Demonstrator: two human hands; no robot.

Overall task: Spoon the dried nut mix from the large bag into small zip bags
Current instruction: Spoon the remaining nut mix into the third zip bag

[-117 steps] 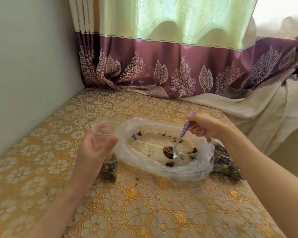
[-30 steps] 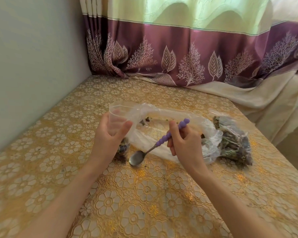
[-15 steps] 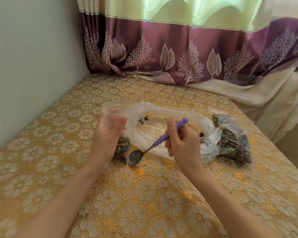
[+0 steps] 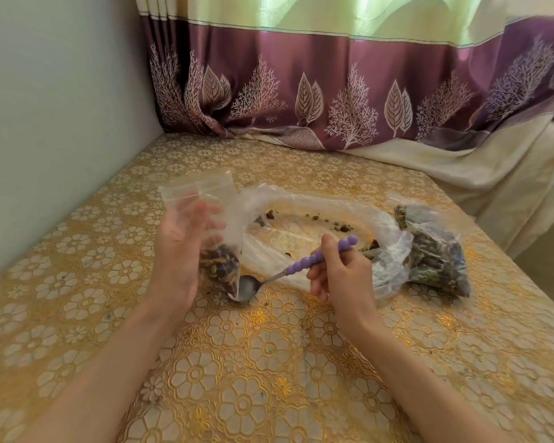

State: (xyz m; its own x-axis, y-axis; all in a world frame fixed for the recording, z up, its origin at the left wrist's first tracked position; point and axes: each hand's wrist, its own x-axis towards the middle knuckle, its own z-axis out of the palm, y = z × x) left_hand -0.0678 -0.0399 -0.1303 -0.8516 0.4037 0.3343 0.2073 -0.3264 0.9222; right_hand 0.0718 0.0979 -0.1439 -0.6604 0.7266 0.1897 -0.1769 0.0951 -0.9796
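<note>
Left hand (image 4: 179, 251) is gripping the small clear plastic zip bag (image 4: 202, 225) upright, right hand (image 4: 343, 273) is pinching the purple beaded-handle metal spoon (image 4: 288, 270)
Dark nut mix (image 4: 219, 266) is sitting low in the zip bag, below the left fingers; spoon bowl is lying empty beside that bag's bottom corner; the large crumpled clear plastic bag (image 4: 327, 241), nearly empty, is lying just beyond the right hand, with a filled small bag (image 4: 435, 251) further right on the gold floral tablecloth (image 4: 269, 378)

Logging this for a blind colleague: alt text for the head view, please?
A left hand holds a small zip bag part-filled with nut mix; the right hand rests an empty purple-handled spoon on the table before the near-empty large bag.
</note>
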